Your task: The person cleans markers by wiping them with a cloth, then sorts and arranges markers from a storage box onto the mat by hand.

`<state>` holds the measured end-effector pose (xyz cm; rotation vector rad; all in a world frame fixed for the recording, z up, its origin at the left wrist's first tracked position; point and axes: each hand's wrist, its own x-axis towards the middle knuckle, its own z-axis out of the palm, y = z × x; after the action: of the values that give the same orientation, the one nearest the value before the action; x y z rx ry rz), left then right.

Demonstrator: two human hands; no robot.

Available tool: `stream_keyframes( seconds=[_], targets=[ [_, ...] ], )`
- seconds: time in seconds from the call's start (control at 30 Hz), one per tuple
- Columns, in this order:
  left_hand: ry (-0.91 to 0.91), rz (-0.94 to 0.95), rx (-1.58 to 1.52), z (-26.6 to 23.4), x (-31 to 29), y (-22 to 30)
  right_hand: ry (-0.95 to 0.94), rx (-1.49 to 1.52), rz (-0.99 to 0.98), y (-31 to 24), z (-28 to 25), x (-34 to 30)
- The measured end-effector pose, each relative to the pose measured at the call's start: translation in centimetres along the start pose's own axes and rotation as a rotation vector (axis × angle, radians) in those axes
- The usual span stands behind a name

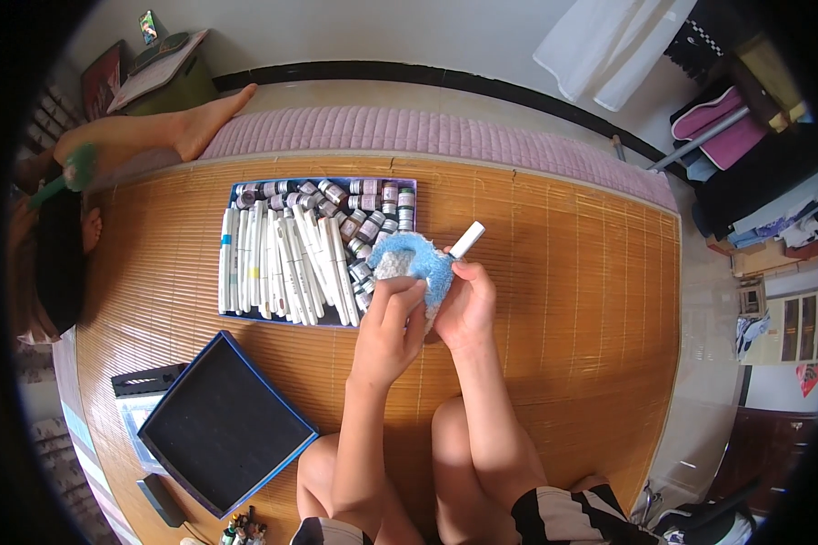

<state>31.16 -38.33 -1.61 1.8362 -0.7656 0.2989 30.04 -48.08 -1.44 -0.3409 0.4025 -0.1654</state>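
Above the mat, my left hand (pixel 393 327) pinches a fluffy blue and white cloth (pixel 430 265) with its fingers. My right hand (pixel 469 307) is closed around a white marker pen (pixel 466 240), whose white end sticks out past the thumb. The cloth is bunched against the right fingers and hides the rest of the pen. Just left of my hands lies a blue-edged box (pixel 416 218). It contains a row of white marker pens (pixel 282 268) and several small dark bottles (pixel 364 195) with pale labels.
A dark, blue-rimmed box lid (pixel 223 427) lies at the lower left, over a clear plastic case (pixel 136 413). Nearby are a black oblong device (pixel 160 500) and some small bottles (pixel 241 527). Another person's leg (pixel 145 132) rests at the far left, beside a blurred green object (pixel 77 168).
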Motion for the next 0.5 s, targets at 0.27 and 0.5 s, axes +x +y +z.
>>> stream_keyframes(
  seconds=[0.27,0.5],
  targets=[
    [0.023,0.000,-0.031,0.02,0.15,0.31,-0.043,-0.056,0.019,-0.26,-0.55,0.15],
    [0.010,0.007,-0.015,0.03,0.06,0.00,0.002,0.005,0.021,-0.13,-0.25,0.05]
  ],
)
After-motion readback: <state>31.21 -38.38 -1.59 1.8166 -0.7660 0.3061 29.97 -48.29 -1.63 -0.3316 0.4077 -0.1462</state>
